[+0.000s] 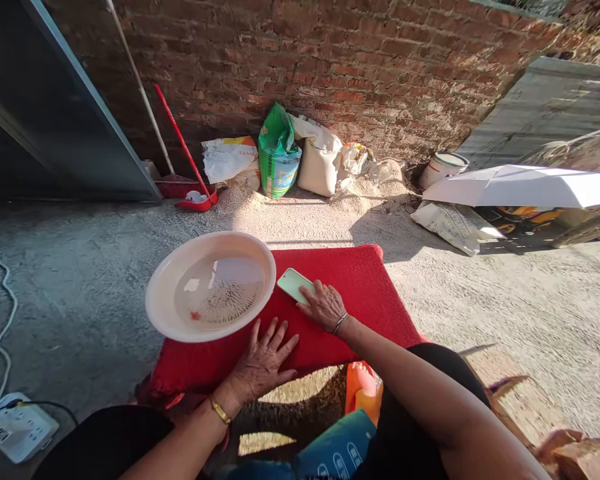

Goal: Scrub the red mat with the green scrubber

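Observation:
My right hand (324, 307) grips a pale green scrubbing brush (293, 284) by its near end. The brush lies flat on the red cloth (360, 287), so its underside is hidden. Palm down, my left hand (263, 363) rests on the cloth's near edge with its fingers spread, holding nothing. A wide pale basin (159, 310) stands on the left part of the cloth, just beyond my left fingers. Water and a small reddish thing (196, 315) show inside it.
Against the brick wall (220, 53) stand a green bag (275, 150), a white sack (320, 163) and a red dustpan (200, 201). A white umbrella (525, 185) lies at right. A power strip (23, 427) with a cable is at lower left. Cut wood (520, 393) lies lower right.

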A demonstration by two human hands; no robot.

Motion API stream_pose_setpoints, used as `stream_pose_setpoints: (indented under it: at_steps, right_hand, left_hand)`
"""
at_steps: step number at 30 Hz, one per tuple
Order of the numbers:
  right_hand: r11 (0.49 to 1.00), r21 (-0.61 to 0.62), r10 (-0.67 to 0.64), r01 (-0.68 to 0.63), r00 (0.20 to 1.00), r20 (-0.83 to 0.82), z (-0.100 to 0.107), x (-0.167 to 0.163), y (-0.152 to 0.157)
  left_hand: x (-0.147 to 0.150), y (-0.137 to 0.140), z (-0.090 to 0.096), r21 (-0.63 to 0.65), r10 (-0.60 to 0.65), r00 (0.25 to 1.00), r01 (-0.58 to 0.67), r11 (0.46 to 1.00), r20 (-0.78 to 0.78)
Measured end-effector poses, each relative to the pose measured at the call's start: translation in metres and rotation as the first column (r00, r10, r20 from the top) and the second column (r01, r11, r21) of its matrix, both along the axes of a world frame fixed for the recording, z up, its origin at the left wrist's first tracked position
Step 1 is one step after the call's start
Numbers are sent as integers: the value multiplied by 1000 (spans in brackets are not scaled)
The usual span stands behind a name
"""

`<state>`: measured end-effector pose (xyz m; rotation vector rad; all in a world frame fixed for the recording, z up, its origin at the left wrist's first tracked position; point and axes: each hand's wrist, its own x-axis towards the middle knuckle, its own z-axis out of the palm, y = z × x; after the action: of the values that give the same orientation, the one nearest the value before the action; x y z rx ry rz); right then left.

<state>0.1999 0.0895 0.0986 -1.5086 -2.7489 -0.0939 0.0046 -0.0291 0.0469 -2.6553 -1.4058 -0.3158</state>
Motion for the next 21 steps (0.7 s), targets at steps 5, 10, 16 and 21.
stream_pose_setpoints:
  at_steps: [5, 10, 16, 21]
  right_hand:
    - [948, -34, -316, 316, 949, 8, 2, 45, 24]
    - [732, -140, -674, 666, 738, -12, 7, 120, 41]
    - [428, -202, -900, 881, 435, -14, 16, 198, 26]
    - [579, -183, -815, 795, 566, -121, 18, 191, -9]
  left_hand:
    - [0, -1, -3, -23, 0, 1000, 0, 1000, 30]
    - [-1, -1, -8, -37, 0, 999, 2, 999, 44]
    - [0, -1, -7, -81, -1, 997, 7, 997, 73]
    - [1, -2, -3, -150, 13, 993, 4, 989, 115]
